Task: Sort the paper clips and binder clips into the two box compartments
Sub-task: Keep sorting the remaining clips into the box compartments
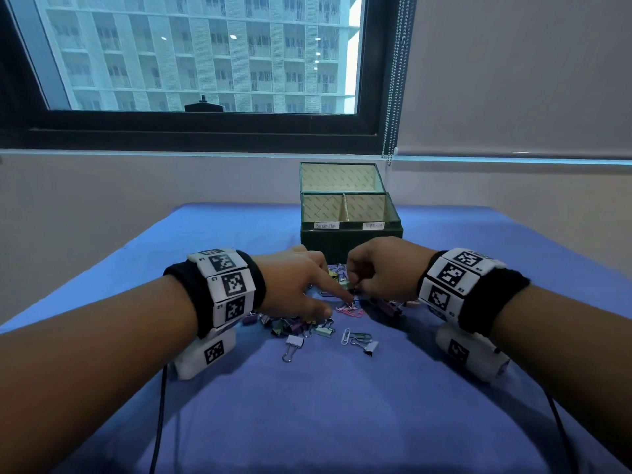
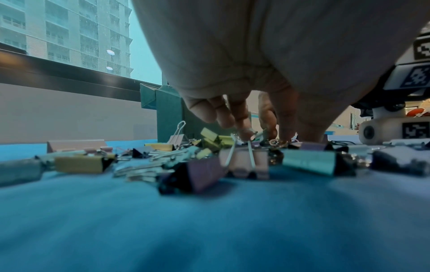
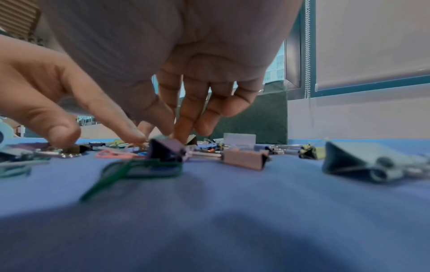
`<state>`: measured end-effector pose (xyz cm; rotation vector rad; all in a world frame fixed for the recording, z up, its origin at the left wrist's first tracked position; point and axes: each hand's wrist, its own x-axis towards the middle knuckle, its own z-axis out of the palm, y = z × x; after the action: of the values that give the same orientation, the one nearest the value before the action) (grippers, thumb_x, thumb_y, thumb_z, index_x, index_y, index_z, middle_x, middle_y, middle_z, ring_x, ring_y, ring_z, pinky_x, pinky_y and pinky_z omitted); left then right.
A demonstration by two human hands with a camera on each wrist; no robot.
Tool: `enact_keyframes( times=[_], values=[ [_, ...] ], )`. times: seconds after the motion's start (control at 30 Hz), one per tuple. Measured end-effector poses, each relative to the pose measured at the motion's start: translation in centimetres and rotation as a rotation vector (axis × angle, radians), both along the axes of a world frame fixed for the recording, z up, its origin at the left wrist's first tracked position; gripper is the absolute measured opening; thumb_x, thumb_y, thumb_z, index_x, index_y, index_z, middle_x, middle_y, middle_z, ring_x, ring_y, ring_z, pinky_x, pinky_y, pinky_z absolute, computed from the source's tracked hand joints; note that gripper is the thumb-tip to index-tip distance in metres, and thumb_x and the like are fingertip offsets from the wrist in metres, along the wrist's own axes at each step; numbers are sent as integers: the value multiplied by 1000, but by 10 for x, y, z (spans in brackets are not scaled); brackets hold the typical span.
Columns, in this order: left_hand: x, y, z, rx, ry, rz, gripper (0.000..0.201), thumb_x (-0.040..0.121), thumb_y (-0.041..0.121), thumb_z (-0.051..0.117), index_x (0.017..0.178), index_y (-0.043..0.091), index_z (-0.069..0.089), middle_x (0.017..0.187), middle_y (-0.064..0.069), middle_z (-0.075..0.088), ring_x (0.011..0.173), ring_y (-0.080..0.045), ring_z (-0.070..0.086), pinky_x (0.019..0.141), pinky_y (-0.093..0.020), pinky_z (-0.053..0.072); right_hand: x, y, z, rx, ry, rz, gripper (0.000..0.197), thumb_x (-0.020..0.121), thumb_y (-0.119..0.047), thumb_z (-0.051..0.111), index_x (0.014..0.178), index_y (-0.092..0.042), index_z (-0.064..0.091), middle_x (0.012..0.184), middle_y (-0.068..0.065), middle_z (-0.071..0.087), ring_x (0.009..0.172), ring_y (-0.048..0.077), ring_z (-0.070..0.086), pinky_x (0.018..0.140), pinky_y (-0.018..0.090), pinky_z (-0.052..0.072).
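A dark green box stands open at the back of the blue table, its two labelled compartments side by side. Mixed binder clips and paper clips lie in a loose pile in front of it. My left hand has its straight index finger on pink paper clips, and the thumb rests on the pile. My right hand hovers just right of it, fingers bunched downward and pinching something small in the pile. In the right wrist view these fingertips meet behind a purple binder clip.
A white paper clip and a green one lie nearest me, with grey binder clips beside them. The box lid stands upright against the wall. Cables trail from both wrists over the blue cloth.
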<state>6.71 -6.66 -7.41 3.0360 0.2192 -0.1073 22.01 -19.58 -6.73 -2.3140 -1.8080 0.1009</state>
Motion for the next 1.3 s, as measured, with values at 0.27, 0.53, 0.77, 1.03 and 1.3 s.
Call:
enact_keyframes(
  times=[0.27, 0.53, 0.77, 1.03, 1.3],
  values=[
    [0, 0, 1, -48, -51, 37, 28, 78, 53, 72, 102, 40, 65, 106, 12, 48, 105, -8, 45, 95, -38, 46, -3, 0, -1, -107, 8, 23, 21, 80, -22, 71, 97, -34, 72, 74, -18, 63, 73, 5, 61, 74, 25, 53],
    [1, 0, 1, -9, -10, 46, 32, 81, 59, 64, 111, 47, 67, 105, 10, 46, 104, -9, 45, 92, -31, 44, 0, 3, -5, -108, 50, 40, 21, 77, -30, 76, 95, -41, 72, 77, -15, 63, 66, 0, 58, 68, 24, 51],
    [2, 2, 0, -19, -15, 68, 36, 76, 69, 61, 98, 42, 70, 106, 11, 48, 107, -9, 46, 95, -39, 47, -1, 4, -5, -54, -40, 99, 5, 83, -32, 68, 80, -31, 64, 86, -11, 53, 76, 6, 54, 77, 32, 51],
    [4, 5, -2, 25, -21, 84, 29, 80, 63, 62, 97, 40, 69, 103, 13, 47, 106, -9, 45, 95, -41, 46, -3, 3, -6, -110, -71, 63, 25, 84, -19, 59, 99, -37, 66, 96, -7, 60, 83, 15, 61, 80, 34, 55],
    [4, 6, 0, 55, -20, 86, 34, 82, 62, 60, 110, 44, 64, 108, 11, 49, 108, -12, 46, 95, -41, 47, -4, 3, -4, -31, -50, 46, 7, 80, -18, 63, 79, -24, 63, 87, -5, 64, 78, 14, 60, 72, 29, 53]
  ],
)
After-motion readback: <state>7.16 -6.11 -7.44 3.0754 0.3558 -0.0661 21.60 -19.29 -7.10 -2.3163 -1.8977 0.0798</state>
